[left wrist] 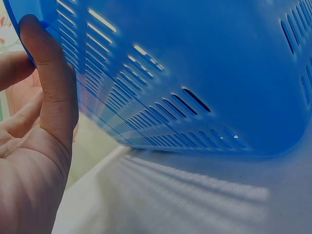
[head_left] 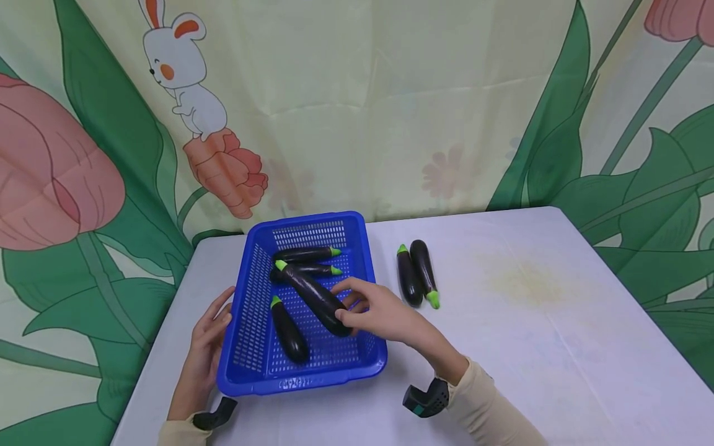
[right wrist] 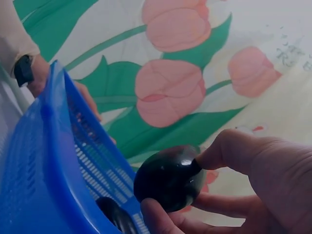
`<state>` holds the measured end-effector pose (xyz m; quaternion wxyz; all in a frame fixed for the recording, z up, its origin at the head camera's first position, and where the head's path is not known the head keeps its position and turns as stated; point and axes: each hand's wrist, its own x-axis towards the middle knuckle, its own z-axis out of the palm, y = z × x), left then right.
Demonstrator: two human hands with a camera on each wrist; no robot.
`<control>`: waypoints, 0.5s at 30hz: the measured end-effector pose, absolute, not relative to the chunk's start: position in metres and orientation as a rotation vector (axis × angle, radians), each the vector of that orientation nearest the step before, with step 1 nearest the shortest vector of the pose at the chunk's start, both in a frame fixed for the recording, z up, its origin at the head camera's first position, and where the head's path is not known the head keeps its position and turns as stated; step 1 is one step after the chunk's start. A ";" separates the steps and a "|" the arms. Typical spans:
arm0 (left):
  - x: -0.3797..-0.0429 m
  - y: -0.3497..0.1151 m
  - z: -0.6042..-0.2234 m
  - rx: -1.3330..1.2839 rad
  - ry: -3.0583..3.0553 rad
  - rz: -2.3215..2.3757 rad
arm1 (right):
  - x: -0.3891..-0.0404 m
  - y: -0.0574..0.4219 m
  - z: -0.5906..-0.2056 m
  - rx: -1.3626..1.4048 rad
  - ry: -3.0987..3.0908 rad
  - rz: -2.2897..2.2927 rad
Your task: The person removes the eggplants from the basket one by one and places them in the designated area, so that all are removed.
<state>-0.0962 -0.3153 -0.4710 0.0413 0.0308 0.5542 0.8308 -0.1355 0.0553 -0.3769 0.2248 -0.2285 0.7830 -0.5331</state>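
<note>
Eggplant [head_left: 313,297] pinched by right hand [head_left: 385,311] over blue basket [head_left: 304,383] | left hand [head_left: 206,339] grips basket's rim [head_left: 227,356] | step, I judge: probably loading | next move calls for lowering softly, then releasing

A cream backdrop [head_left: 418,93] printed with tulips [head_left: 50,173] spans the frame, its rabbit [head_left: 186,59] at upper left. A yellowish stain [head_left: 527,285] marks the white bench [head_left: 591,353].
</note>
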 end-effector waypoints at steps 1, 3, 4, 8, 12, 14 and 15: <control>-0.096 -0.315 -0.471 0.099 1.695 2.543 | -0.137 0.059 -0.376 -0.620 2.159 -1.477; -0.097 -0.315 -0.470 0.099 1.704 2.537 | -0.139 0.067 -0.376 -0.601 2.144 -1.500; -0.097 -0.315 -0.471 0.110 1.696 2.538 | -0.140 0.071 -0.375 -0.586 2.143 -1.512; -0.097 -0.315 -0.471 0.088 1.731 2.521 | -0.145 0.089 -0.372 -0.547 2.126 -1.568; -0.097 -0.315 -0.471 0.090 1.701 2.541 | -0.149 0.105 -0.370 -0.512 2.130 -1.595; -0.097 -0.316 -0.472 0.119 1.641 2.568 | -0.152 0.115 -0.370 -0.484 2.139 -1.602; -0.097 -0.316 -0.472 0.137 1.610 2.580 | -0.153 0.120 -0.370 -0.472 2.146 -1.604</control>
